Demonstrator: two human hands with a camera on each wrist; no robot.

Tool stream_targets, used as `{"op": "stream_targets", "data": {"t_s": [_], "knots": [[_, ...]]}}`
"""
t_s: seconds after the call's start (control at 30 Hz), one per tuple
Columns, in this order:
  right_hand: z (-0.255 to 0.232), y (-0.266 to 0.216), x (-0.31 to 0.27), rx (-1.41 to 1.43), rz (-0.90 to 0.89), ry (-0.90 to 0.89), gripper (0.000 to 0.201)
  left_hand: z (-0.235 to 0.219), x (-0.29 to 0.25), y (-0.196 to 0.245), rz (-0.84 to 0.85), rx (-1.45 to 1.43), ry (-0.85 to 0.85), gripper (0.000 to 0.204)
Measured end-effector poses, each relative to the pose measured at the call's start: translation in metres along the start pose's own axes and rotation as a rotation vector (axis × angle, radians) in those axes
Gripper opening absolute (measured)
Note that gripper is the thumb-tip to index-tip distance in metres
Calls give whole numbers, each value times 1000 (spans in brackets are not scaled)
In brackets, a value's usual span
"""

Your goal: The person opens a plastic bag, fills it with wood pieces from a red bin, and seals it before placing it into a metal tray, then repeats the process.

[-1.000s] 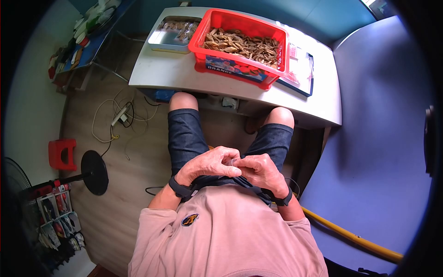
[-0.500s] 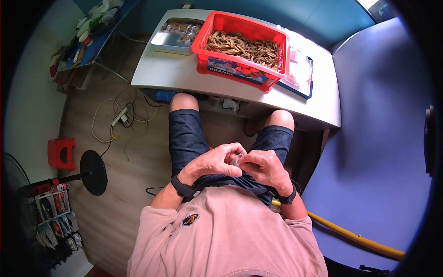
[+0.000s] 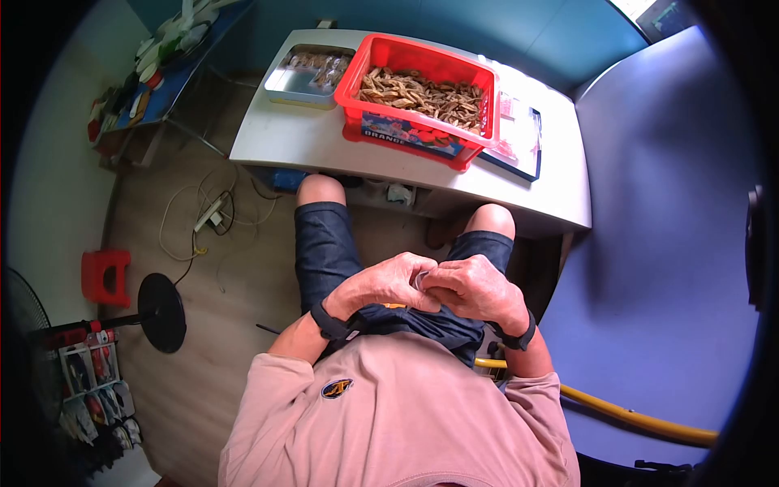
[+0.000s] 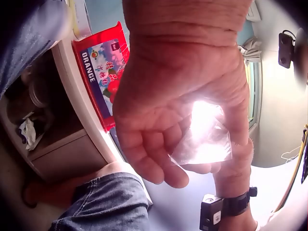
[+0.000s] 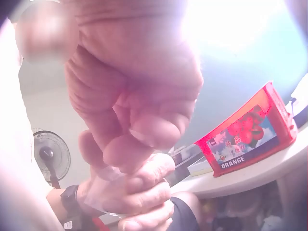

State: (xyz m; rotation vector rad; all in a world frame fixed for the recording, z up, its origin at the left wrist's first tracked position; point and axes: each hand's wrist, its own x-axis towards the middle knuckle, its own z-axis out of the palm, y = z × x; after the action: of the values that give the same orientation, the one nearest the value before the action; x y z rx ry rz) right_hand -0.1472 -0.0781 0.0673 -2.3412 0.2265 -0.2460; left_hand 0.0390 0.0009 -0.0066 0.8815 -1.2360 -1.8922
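Head and wrist views: a clear plastic bag (image 4: 206,144) lay between my hands above my lap (image 3: 422,325). My left hand (image 3: 393,280) curled round it; my right hand (image 3: 477,290) pinched its edge. Thin film could have slipped or torn, I judged, under an uneven pull; glare hid its folds. Beyond, a red basket (image 3: 410,135) stood on the counter (image 3: 296,140).

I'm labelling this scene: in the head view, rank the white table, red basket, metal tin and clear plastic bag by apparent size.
1. White table
2. Red basket
3. Metal tin
4. Clear plastic bag, partly hidden
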Motion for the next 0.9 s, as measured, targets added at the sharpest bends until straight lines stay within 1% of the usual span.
{"op": "stream_targets", "data": {"t_s": [0.03,0.1,0.17,0.23,0.3,0.37,0.4,0.53,0.63,0.67,0.7,0.73,0.77,0.8,0.83,0.9], "knots": [[-3,-1,1,-23,7,11,14,-3,2,0,4,4,-2,34],[-11,-1,2,-46,32,-1,14,-8,7,0,75,91,37,32],[-19,1,3,-70,56,-13,15,-13,9,5,89,103,43,33],[-25,4,5,-64,33,31,10,-18,12,15,105,113,49,33],[-35,4,9,-78,44,43,10,-23,15,26,119,121,49,35],[-46,8,10,-115,70,91,16,-31,21,35,147,165,59,35],[-55,7,14,-129,88,92,17,-36,24,40,170,203,71,36],[-86,16,29,-160,111,109,19,-58,37,56,178,190,61,34],[-111,26,43,-183,131,113,19,-74,53,72,214,212,45,33],[-122,27,50,-199,164,87,19,-80,59,80,257,253,35,33],[-130,34,57,-216,125,115,18,-85,65,87,300,292,25,32],[-139,38,65,-225,134,126,17,-91,71,94,352,316,22,32],[-148,40,75,-233,142,136,16,-96,79,99,350,314,18,32],[-156,47,84,-246,128,154,14,-102,86,104,412,337,-1,32],[-164,50,95,-250,164,125,15,-108,94,109,472,358,-19,32],[-179,66,119,-305,141,91,12,-117,106,123,539,383,-9,34]]}}
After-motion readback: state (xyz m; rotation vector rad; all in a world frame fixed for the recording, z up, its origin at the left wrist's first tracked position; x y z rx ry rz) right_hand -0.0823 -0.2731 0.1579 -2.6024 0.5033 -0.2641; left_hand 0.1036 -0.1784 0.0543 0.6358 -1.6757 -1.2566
